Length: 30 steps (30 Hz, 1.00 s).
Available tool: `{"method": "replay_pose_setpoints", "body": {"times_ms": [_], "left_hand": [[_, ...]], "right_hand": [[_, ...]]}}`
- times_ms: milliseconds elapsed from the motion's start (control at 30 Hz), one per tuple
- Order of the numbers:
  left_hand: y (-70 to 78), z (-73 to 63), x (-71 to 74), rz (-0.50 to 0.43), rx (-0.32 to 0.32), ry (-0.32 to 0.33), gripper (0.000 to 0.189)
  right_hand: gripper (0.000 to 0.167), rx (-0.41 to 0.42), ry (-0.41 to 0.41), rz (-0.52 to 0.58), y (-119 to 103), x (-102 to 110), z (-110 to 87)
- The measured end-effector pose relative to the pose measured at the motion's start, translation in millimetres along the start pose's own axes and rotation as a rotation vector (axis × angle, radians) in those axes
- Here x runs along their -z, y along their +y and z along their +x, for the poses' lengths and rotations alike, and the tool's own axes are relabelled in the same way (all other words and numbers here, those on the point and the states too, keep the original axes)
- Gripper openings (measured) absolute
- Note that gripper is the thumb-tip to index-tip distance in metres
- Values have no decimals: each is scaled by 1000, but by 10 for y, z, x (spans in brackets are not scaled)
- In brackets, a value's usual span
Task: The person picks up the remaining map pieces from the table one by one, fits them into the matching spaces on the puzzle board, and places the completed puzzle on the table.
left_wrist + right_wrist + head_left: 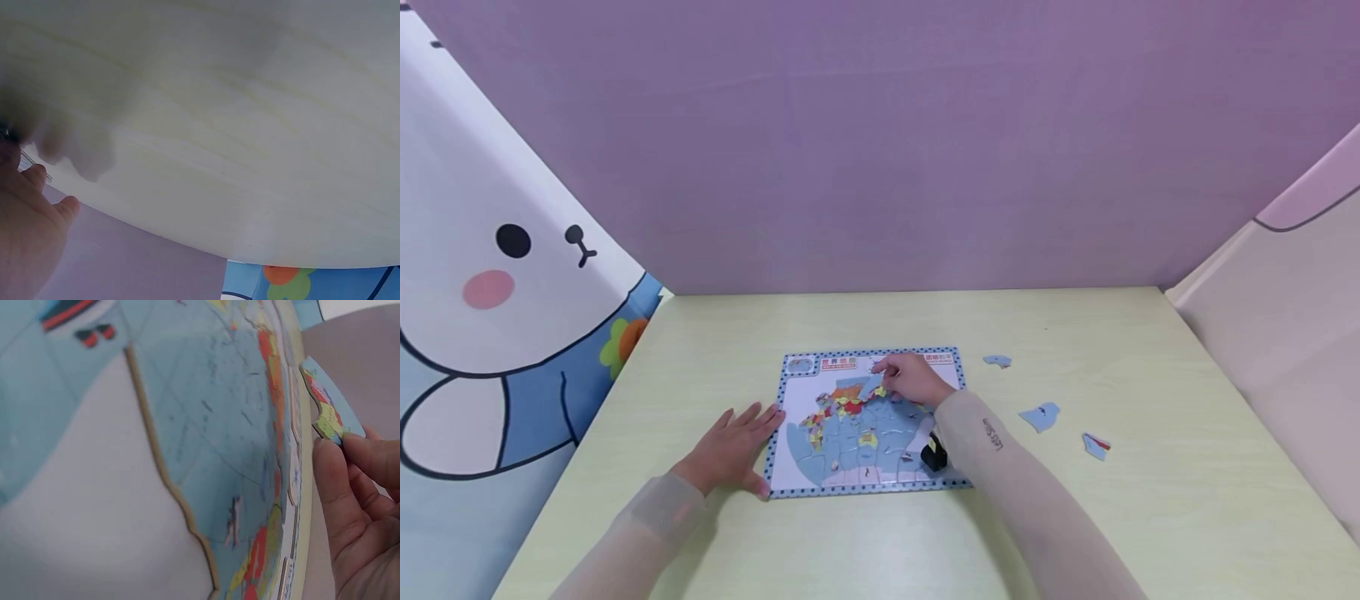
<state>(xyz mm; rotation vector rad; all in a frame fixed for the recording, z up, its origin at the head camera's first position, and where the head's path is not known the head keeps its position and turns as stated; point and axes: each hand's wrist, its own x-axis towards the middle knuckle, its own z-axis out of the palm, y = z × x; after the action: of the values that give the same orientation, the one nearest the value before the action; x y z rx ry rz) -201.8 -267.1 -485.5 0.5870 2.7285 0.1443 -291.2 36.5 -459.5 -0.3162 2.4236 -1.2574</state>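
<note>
A world map jigsaw puzzle (868, 437) with a blue dotted border lies on the table, partly filled with pieces. My right hand (917, 379) is over its upper part and pinches a puzzle piece (331, 403) between thumb and finger. In the right wrist view that piece is light blue with red, yellow and purple patches, raised off the board. Against the board's left edge rests my left hand (737, 446), fingers spread. In the left wrist view only part of this hand (28, 237) shows. White backing is bare on the puzzle's right side, partly behind my right forearm.
Right of the board lie three loose pieces: a small blue one (997, 361), a larger blue one (1040, 416) and one with a red stripe (1096, 446). A purple cloth wall (880, 167) rises behind the pale table (1150, 358). A cartoon-printed panel (535, 333) stands left.
</note>
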Motion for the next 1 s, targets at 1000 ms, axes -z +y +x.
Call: {"method": "replay_pose_setpoints", "body": {"times_ms": [1000], "left_hand": [[15, 9, 5, 7, 2, -16, 110]], "right_hand": [[27, 43, 42, 68, -354, -599, 129]]}}
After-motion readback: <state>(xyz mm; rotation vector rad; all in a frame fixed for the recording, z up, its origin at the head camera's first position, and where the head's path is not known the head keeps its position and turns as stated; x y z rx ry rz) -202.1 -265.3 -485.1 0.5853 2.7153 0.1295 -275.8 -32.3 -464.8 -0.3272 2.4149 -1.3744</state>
